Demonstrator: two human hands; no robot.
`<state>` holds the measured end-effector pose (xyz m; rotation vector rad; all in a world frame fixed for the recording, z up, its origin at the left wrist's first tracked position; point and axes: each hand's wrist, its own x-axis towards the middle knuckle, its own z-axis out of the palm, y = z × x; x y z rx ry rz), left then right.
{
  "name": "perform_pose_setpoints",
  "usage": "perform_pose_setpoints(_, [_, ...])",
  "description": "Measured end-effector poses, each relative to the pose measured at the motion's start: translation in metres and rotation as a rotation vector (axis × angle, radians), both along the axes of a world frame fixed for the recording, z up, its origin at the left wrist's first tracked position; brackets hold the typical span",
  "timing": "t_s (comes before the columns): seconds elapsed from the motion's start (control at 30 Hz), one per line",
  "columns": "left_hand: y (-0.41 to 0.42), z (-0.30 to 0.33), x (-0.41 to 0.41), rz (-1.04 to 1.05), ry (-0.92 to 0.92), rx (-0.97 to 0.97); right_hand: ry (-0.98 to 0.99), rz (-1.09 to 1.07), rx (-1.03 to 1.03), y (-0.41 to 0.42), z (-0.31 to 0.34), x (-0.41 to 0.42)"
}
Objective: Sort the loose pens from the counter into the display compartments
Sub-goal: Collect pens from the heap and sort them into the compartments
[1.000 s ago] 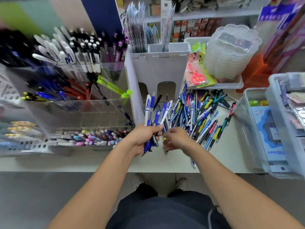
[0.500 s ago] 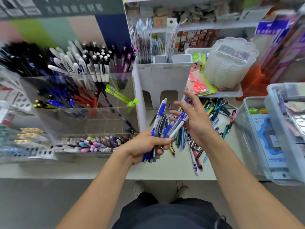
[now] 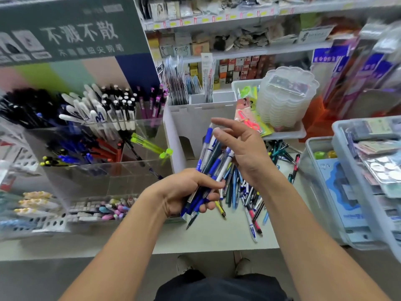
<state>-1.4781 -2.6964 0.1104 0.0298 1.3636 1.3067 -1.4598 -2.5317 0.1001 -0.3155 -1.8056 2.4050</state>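
Change noted: the left hand (image 3: 184, 192), which a second ago sat low on the counter (image 3: 208, 235) against the pile of loose pens (image 3: 245, 192), is now lifted clear of it with a bundle of blue-and-white pens (image 3: 213, 161) fanned upward from the fist. Left grip: clamped round the lower barrels. The right hand (image 3: 243, 148) has come off the pile too and hovers just right of the bundle's tips, fingers spread and slack, holding nothing that I can see.

Reading: one matched batch looks gathered; next step is likely delivery to the clear acrylic display (image 3: 97, 148), left of the bundle. Most of the pile remains on the counter right of and below the bundle, so sorting is early.

Materials: pens are slim, smooth plastic barrels with blue rubbery-looking sleeves, and slide easily against each other. Display walls are transparent, hard, glossy, and its compartments already hold angled pens.
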Motion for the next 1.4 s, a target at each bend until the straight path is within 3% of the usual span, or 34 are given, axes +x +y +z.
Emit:
perform_pose_setpoints(0.17, [-0.019, 0.0, 0.005, 0.04, 0.066, 0.062, -0.019, -0.012, 0.072, -0.019, 0.005, -0.008])
perform_pose_setpoints(0.43, [-0.068, 0.002, 0.005, 0.115, 0.091, 0.136, -0.008, 0.219, 0.341, -0.057, 0.015, -0.014])
perform_pose_setpoints(0.57, [-0.092, 0.003, 0.012, 0.258, 0.265, 0.049, 0.019, 0.192, 0.29, -0.069, 0.025, -0.018])
perform_pose_setpoints(0.67, [-0.113, -0.001, 0.016, 0.403, 0.65, -0.255, 0.171, 0.101, 0.559, -0.075, 0.037, -0.019])
perform_pose_setpoints(0.73, [-0.124, -0.005, 0.018, 0.463, 0.914, -0.436, 0.229, 0.215, 0.721, -0.091, 0.045, -0.02])
perform_pose_setpoints(0.87, [-0.137, -0.01, 0.022, 0.581, 0.996, -0.479, 0.229, 0.401, 0.94, -0.131, 0.046, -0.027])
perform_pose_setpoints(1.03, [-0.15, -0.017, 0.026, 0.605, 1.022, -0.576, 0.073, 0.416, 0.662, -0.158, 0.045, -0.037])
perform_pose_setpoints(1.1, [-0.149, -0.018, 0.026, 0.615, 1.023, -0.59, 0.04, 0.344, 0.643, -0.167, 0.042, -0.04])
perform_pose_setpoints(1.2, [-0.146, -0.021, 0.024, 0.656, 0.872, -0.416, -0.029, 0.358, 0.524, -0.172, 0.043, -0.044])
perform_pose_setpoints(1.4, [-0.153, -0.028, 0.023, 0.687, 0.577, -0.155, -0.167, 0.306, 0.073, -0.154, 0.06, -0.05])
